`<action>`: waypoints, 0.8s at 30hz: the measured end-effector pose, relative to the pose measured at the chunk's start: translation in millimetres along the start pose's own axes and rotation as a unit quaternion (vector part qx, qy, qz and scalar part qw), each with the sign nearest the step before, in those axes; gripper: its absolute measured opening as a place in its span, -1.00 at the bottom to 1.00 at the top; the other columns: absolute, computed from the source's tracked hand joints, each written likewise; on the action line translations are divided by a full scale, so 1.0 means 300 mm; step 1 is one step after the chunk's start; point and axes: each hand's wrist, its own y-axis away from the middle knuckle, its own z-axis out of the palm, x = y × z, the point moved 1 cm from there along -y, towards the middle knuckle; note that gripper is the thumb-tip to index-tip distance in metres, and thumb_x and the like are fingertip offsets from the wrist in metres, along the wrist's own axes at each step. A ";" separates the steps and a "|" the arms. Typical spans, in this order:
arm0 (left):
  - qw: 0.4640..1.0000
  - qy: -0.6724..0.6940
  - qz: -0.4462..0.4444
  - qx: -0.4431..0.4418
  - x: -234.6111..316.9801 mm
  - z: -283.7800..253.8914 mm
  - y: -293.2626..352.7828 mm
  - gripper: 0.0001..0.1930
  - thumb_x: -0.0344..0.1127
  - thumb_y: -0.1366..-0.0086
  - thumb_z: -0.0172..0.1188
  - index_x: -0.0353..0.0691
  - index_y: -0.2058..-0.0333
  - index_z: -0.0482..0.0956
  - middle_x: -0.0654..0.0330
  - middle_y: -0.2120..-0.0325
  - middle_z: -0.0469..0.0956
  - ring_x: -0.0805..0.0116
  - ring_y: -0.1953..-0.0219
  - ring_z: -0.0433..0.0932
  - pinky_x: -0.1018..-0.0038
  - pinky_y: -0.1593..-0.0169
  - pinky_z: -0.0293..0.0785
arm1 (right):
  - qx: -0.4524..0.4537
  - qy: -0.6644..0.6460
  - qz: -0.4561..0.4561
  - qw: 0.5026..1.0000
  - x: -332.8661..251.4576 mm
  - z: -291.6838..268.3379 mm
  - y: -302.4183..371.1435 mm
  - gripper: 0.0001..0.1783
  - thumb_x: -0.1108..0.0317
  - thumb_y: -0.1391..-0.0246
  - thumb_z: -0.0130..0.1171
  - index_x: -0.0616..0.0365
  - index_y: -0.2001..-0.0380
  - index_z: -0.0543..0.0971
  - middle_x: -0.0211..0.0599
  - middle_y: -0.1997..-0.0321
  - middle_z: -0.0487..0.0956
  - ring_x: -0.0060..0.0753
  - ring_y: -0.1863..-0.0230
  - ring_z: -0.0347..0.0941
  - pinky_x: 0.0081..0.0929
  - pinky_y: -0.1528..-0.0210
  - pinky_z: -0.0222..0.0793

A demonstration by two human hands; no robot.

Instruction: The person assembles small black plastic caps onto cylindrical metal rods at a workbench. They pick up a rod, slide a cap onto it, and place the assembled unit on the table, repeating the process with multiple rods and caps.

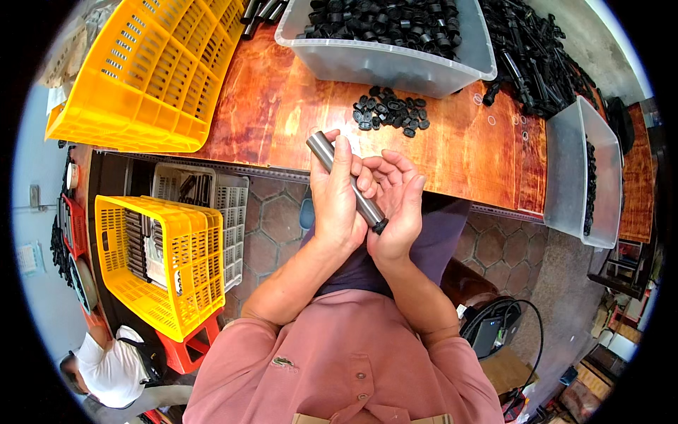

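My left hand (pixel 334 201) is closed around a dark grey metal tube (pixel 364 204), its thumb lying along the side. The tube slants from upper left to lower right, its upper end showing a round opening. A black plug or cap (pixel 380 226) sits at its lower end. Cupped beside the tube is my right hand (pixel 397 205), palm up, fingers loosely curled and thumb apart. Its palm edge lies against the capped end, and its fingers meet those of my left hand. Beyond my hands, several small black oval caps (pixel 385 111) lie loose on the wooden table (pixel 282 106).
A translucent bin (pixel 395 67) of black caps stands behind the pile. Black parts (pixel 526 53) heap at far right, near another clear bin (pixel 604 177). Yellow crates (pixel 152 78) stand left; the lower yellow crate (pixel 194 283) holds tubes. A person (pixel 113 367) is at lower left.
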 end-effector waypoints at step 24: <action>0.999 -0.004 0.030 -0.035 -0.050 -0.016 0.015 -0.70 -0.16 -0.52 0.01 -0.04 -0.12 0.24 0.35 0.56 0.25 0.63 0.67 0.22 0.66 0.64 0.19 | -0.035 0.078 0.002 0.996 0.002 -0.035 -0.001 -0.32 -0.12 -0.45 -0.34 0.36 -0.17 0.30 -0.04 -0.12 0.42 -0.28 -0.13 0.37 -0.32 -0.29 0.20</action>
